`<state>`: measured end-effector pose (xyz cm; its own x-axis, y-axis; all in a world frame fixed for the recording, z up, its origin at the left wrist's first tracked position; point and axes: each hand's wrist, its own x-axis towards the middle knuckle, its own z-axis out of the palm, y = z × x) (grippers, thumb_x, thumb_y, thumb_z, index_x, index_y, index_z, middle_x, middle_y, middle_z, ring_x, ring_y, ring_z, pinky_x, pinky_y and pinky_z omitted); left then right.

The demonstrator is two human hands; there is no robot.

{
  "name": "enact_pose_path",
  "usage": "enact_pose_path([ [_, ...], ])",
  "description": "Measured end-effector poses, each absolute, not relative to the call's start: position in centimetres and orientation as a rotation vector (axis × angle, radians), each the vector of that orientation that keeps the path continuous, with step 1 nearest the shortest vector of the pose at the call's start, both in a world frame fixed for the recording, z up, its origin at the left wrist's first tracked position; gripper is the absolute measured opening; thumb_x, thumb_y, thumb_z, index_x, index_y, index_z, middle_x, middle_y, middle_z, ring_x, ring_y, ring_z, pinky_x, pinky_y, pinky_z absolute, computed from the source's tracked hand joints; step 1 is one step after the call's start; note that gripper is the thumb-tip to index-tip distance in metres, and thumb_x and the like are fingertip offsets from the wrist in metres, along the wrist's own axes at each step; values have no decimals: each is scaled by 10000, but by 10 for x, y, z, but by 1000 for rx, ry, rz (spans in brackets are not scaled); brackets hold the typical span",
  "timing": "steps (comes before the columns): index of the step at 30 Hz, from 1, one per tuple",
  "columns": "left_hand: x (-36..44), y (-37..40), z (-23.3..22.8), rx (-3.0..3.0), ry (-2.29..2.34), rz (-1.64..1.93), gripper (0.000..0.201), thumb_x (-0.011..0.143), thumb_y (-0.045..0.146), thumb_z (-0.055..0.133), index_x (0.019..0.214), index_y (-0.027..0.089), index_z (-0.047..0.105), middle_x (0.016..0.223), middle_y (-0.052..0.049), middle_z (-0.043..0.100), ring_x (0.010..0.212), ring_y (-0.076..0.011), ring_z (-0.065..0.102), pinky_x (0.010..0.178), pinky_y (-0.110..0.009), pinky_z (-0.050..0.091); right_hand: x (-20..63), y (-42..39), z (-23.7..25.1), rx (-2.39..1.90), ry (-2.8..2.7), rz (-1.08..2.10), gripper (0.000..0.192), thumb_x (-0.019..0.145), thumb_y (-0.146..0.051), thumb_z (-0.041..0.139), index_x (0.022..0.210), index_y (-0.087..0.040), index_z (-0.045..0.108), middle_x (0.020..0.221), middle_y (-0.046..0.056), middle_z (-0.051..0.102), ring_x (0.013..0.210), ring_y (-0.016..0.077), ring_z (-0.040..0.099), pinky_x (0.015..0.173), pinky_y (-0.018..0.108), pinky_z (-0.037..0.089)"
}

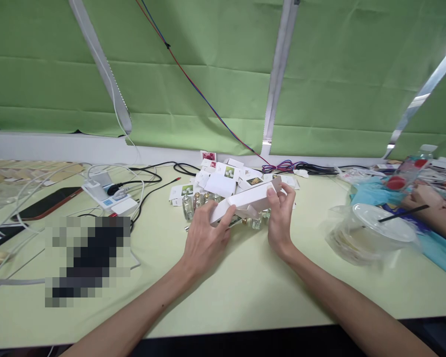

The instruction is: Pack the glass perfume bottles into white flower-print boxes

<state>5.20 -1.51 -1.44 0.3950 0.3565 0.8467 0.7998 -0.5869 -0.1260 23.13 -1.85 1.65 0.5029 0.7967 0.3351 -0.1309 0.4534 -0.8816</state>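
Left hand (204,238) and right hand (280,215) each grip an end of a white box (245,199) over small bottles (193,202), seemingly mid-fold; squaring it needs firm pinching.

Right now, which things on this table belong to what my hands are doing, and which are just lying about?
In hand:
white carton, held by left hand and right hand
small glass bottles
pile of small printed boxes

Lying about:
power strip
phone
lidded plastic cup
another person's hand
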Motion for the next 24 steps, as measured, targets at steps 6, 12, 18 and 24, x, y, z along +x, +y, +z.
enact_pose_path([
  [6, 49, -13, -15, -2167, -1002, -1122, 739, 765, 149, 756, 1410, 296, 427, 1280, -167, 459, 1055, -287, 543, 697, -352, 551, 232, -16, 15, -875, -854, 633, 600, 798, -557, 750, 1229, -271, 446, 1027, 11, 549, 995, 195, 619, 863, 335, 505],
  [12, 48, -13, -13, -2242, -1004, -1126, 724, 784, 143, 731, 1415, 301, 412, 1295, -170, 440, 1097, -313, 541, 737, -406, 574, 234, -13, 14, -883, -817, 642, 632, 759, -576, 777, 1205, -265, 455, 1041, 26, 586, 999, 213, 642, 862, 361, 530],
  [18, 47, -12, -12, -2259, -1012, -1101, 737, 787, 154, 725, 1422, 320, 390, 1299, -164, 437, 1105, -318, 538, 733, -417, 580, 234, -13, 15, -908, -823, 646, 639, 753, -587, 780, 1204, -262, 466, 1006, 12, 579, 984, 207, 640, 897, 371, 523],
  [24, 45, -10, -12, -2246, -976, -1071, 756, 777, 134, 720, 1427, 317, 379, 1291, -173, 430, 1089, -318, 537, 704, -399, 577, 235, -13, 16, -955, -823, 644, 644, 753, -614, 765, 1196, -255, 468, 1016, 19, 583, 971, 205, 627, 849, 352, 533],
])
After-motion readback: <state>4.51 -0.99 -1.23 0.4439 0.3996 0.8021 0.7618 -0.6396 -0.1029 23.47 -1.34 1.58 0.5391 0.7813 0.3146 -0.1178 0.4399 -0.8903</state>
